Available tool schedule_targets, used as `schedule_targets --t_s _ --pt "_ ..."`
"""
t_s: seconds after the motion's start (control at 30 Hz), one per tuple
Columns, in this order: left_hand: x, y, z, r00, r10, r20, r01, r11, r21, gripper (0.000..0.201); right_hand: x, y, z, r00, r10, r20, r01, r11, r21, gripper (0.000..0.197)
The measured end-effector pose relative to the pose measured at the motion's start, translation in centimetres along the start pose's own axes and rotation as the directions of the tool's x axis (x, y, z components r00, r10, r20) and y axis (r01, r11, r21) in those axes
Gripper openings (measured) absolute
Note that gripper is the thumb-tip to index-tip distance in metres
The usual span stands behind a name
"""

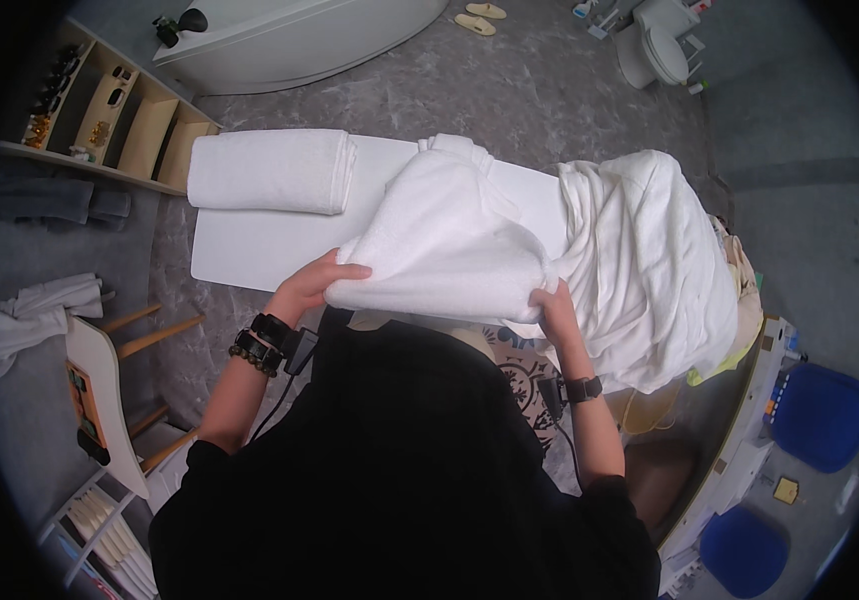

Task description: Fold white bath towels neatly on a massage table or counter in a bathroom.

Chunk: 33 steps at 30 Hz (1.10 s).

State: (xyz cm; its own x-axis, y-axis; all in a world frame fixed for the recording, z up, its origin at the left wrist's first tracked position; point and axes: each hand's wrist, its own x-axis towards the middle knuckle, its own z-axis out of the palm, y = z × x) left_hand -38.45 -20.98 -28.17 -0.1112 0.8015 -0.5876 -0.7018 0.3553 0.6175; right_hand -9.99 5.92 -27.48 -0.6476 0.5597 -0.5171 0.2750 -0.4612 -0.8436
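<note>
A white towel [449, 235], partly folded and bunched toward its far end, lies across the middle of a white table [249, 245]. My left hand [327, 277] grips its near left corner, thumb on top and the fingers hidden beneath. At the near right corner my right hand [553, 302] pinches the cloth between thumb and fingers. The towel's near edge hangs between both hands, by the table's front. On the table's left end rests a neatly folded white towel [269, 170]. To the right, a big rumpled heap of white cloth [639, 260] almost touches my right hand.
Behind the table stand a white bathtub [299, 45] and a toilet [661, 50]. A wooden shelf [144, 130] with small items is at the left. Nearer on that side is a chair [109, 390]. Two blue seats [817, 415] are at the right.
</note>
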Motion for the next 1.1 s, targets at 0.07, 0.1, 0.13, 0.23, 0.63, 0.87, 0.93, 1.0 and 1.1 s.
schedule_targets --t_s 0.07,0.1,0.13,0.23,0.63,0.87,0.93,1.0,1.1 --pt "-0.2 0.6 0.4 0.999 0.023 0.039 -0.024 0.999 0.025 0.075 -0.3 -0.2 -0.2 1.0 -0.012 0.003 0.012 1.0 -0.027 0.041" --pt "-0.1 0.7 0.4 0.996 0.056 0.073 -0.058 0.998 0.021 0.078 -0.4 -0.4 -0.2 1.0 -0.023 0.009 0.023 0.998 -0.054 0.04" --pt "0.1 0.8 0.4 0.99 0.089 0.107 -0.091 0.996 0.016 0.081 -0.6 -0.6 -0.3 1.0 -0.006 0.026 0.008 0.994 -0.105 0.041" --pt "0.6 0.7 -0.1 0.985 0.161 0.064 -0.16 0.987 -0.022 0.082 -1.4 -1.1 -0.9 0.987 -0.087 0.134 0.12 0.957 -0.265 0.039" --pt "-3.6 7.0 3.8 0.984 0.162 0.071 -0.177 0.922 0.345 0.068 -4.9 -7.5 -1.0 0.959 -0.283 -0.018 0.283 0.948 0.144 0.042" --pt "-3.3 6.8 3.8 0.966 0.209 0.15 -0.236 0.952 0.193 0.076 -5.0 -5.9 -0.7 0.97 -0.245 -0.007 0.242 0.952 0.186 0.041" --pt "-3.8 6.3 3.7 0.952 0.135 0.273 -0.204 0.949 0.24 0.081 -5.5 -5.7 -0.5 0.974 -0.226 0.009 0.223 0.966 0.128 0.038" --pt "-4.0 5.9 3.8 0.955 0.105 0.278 -0.182 0.947 0.265 0.08 -5.9 -4.8 -1.1 0.977 -0.211 0.022 0.209 0.974 0.084 0.037" --pt "-4.2 5.6 4.0 0.967 0.047 0.252 -0.132 0.935 0.331 0.08 -7.4 -4.0 -0.9 0.981 -0.195 -0.007 0.195 0.981 0.002 0.037"
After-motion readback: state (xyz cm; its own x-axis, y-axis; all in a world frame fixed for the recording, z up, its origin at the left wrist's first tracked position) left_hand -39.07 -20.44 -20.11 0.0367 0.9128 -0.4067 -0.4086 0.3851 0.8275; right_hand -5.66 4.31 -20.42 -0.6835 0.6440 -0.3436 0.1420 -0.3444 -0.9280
